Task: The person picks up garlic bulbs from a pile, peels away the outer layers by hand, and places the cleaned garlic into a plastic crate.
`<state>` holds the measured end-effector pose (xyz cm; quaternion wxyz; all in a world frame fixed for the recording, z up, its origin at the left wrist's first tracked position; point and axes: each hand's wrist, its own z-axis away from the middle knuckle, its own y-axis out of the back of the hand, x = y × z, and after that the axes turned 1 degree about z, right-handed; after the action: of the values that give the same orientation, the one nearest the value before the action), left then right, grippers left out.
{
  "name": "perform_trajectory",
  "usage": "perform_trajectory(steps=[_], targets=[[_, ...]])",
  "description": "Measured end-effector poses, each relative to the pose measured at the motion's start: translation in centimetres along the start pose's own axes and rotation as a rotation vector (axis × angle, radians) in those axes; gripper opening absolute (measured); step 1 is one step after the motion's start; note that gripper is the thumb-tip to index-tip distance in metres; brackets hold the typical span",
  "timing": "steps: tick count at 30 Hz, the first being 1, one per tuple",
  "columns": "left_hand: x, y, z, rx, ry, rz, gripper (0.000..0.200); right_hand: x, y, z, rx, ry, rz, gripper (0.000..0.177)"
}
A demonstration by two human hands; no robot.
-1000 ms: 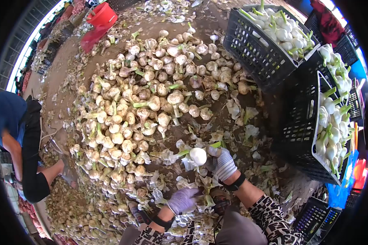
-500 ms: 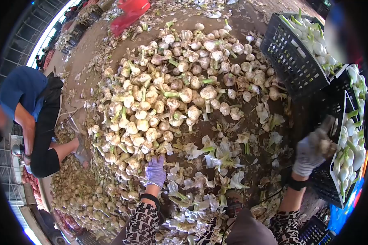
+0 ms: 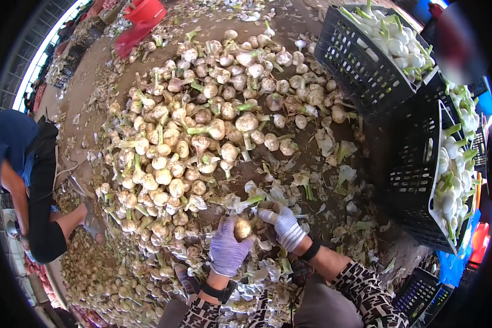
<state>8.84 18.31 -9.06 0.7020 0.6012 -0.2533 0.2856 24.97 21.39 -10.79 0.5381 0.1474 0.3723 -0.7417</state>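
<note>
My left hand (image 3: 227, 249), in a purple glove, and my right hand (image 3: 283, 226), in a white knit glove, meet around one unpeeled garlic bulb (image 3: 242, 227) with a green stalk. Both hands grip it low in the view, just in front of a large heap of dirty garlic bulbs (image 3: 202, 131) spread on the ground. Loose white garlic skins (image 3: 268, 268) lie around and under my hands.
Black plastic crates (image 3: 366, 71) (image 3: 415, 180) with peeled white garlic stand at the right. Another person in blue and black (image 3: 22, 180) sits at the left edge. A red container (image 3: 142, 13) is at the top left. More garlic lies at the bottom left.
My right hand came back from the crate at the right to the middle. My left hand lifted a bulb from the heap, and both hands now hold it.
</note>
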Motion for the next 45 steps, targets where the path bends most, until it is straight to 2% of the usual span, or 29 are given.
perform_trajectory(steps=[1, 3, 4, 5, 6, 7, 9, 10, 11, 12, 13, 15, 17, 19, 22, 23, 25, 26, 27, 29, 33, 34, 35, 36, 37, 38, 39, 41, 45], targets=[[0.3, 0.1, -0.2, 0.003, -0.007, -0.001, 0.055, -0.1, 0.1, -0.1, -0.001, 0.007, -0.001, 0.029], [0.8, 0.5, 0.0, 0.047, -0.03, -0.119, 0.055, 0.4, 0.6, 0.4, -0.001, 0.09, -0.243, 0.051], [1.3, 0.6, 0.1, 0.045, -0.029, -0.118, 0.055, 1.1, 0.3, 0.3, 0.018, 0.186, -0.201, 0.047], [1.7, 0.7, 0.0, 0.021, -0.137, -0.182, 0.054, 1.9, 0.8, -0.2, 0.02, 0.186, -0.201, 0.047], [2.0, 0.7, 0.1, -0.007, -0.244, -0.246, 0.052, 2.7, 1.3, -0.8, -0.023, 0.063, -0.131, 0.045], [1.7, 0.6, 0.1, -0.011, -0.245, -0.246, 0.052, 3.3, 1.8, -1.0, -0.066, -0.06, -0.062, 0.043], [1.8, 0.7, -0.4, -0.083, 0.064, 0.565, 0.047, 2.0, 2.0, -0.8, -0.107, -0.033, -0.086, 0.036], [2.2, 1.0, -1.0, -0.19, 0.224, 0.913, 0.051, 1.0, 2.2, -0.4, -0.154, -0.04, -0.063, 0.035], [2.4, 1.5, -1.3, -0.19, 0.223, 0.912, 0.051, 0.1, 2.1, 0.1, -0.203, -0.05, -0.037, 0.033], [2.3, 2.2, -1.7, -0.272, 0.243, 0.913, 0.051, -1.2, 1.0, 1.1, -0.228, 0.07, -0.138, 0.033], [2.3, 2.6, -2.0, -0.355, 0.264, 0.913, 0.05, -1.3, 0.8, 0.8, -0.229, 0.071, -0.137, 0.033], [3.4, 3.1, -3.0, -0.329, 0.274, 0.929, 0.047, -0.9, 1.1, 0.2, -0.314, 0.066, -0.272, 0.044], [5.0, 3.8, -4.9, -0.398, 0.228, 0.76, 0.046, -1.1, 1.5, -0.1, -0.281, 0.07, -0.232, 0.045], [6.2, 4.1, -6.2, -0.412, 0.156, 0.704, 0.047, -2.0, 1.1, -0.1, -0.271, -0.024, -0.426, 0.047], [9.9, 5.6, -8.0, -0.42, -0.34, 0.184, 0.045, -3.3, 0.5, 0.4, -0.259, 0.008, -0.549, 0.043], [10.1, 5.5, -8.1, -0.416, -0.343, 0.18, 0.045, -3.7, 0.5, 0.5, -0.245, -0.008, -0.579, 0.042], [10.0, 5.0, -7.8, -0.356, -0.539, -0.061, 0.044, -4.3, -0.1, 1.0, -0.19, 0.02, -0.603, 0.037], [8.7, 4.2, -7.0, -0.432, -0.358, -0.031, 0.045, -4.1, 0.3, 1.0, -0.163, 0.022, -0.502, 0.034], [8.2, 3.9, -6.5, -0.434, -0.367, -0.034, 0.045, -4.1, 0.6, 0.9, -0.134, 0.025, -0.402, 0.031], [7.3, 3.3, -5.3, -0.236, -0.552, -0.122, 0.044, -3.8, 0.9, 1.1, -0.086, 0.009, -0.345, 0.024], [5.5, 1.3, -3.0, -0.081, -0.414, 0.006, 0.042, -1.7, 1.9, -0.3, -0.091, 0.093, -0.165, 0.036], [5.5, 1.0, -2.5, -0.099, -0.3, 0.092, 0.045, -2.2, 2.3, 0.2, -0.118, 0.13, -0.044, 0.037], [4.9, 0.6, -2.1, -0.1, -0.3, 0.093, 0.045, -2.8, 2.2, 0.7, -0.146, 0.167, 0.077, 0.039], [4.0, -0.2, -2.0, -0.087, -0.096, 0.439, 0.047, -2.8, 2.0, 0.9, -0.141, 0.267, 0.079, 0.03], [3.5, -0.5, -1.9, -0.073, 0.115, 0.783, 0.049, -2.6, 1.9, 0.9, -0.14, 0.269, 0.079, 0.03], [3.9, -0.1, -2.1, -0.084, 0.234, 0.86, 0.05, -2.5, 2.0, 1.0, -0.186, 0.273, 0.019, 0.033], [3.7, 0.2, -2.1, -0.085, 0.232, 0.861, 0.05, -2.4, 2.0, 1.1, -0.233, 0.278, -0.041, 0.036], [3.4, 0.8, -2.1, -0.208, 0.39, 1.378, 0.05, -2.4, 1.9, 1.2, -0.202, 0.332, 0.091, 0.037], [4.6, 1.7, -2.2, -0.174, 0.282, 1.148, 0.054, -3.1, 2.1, 1.4, -0.269, 0.153, -0.017, 0.037]])
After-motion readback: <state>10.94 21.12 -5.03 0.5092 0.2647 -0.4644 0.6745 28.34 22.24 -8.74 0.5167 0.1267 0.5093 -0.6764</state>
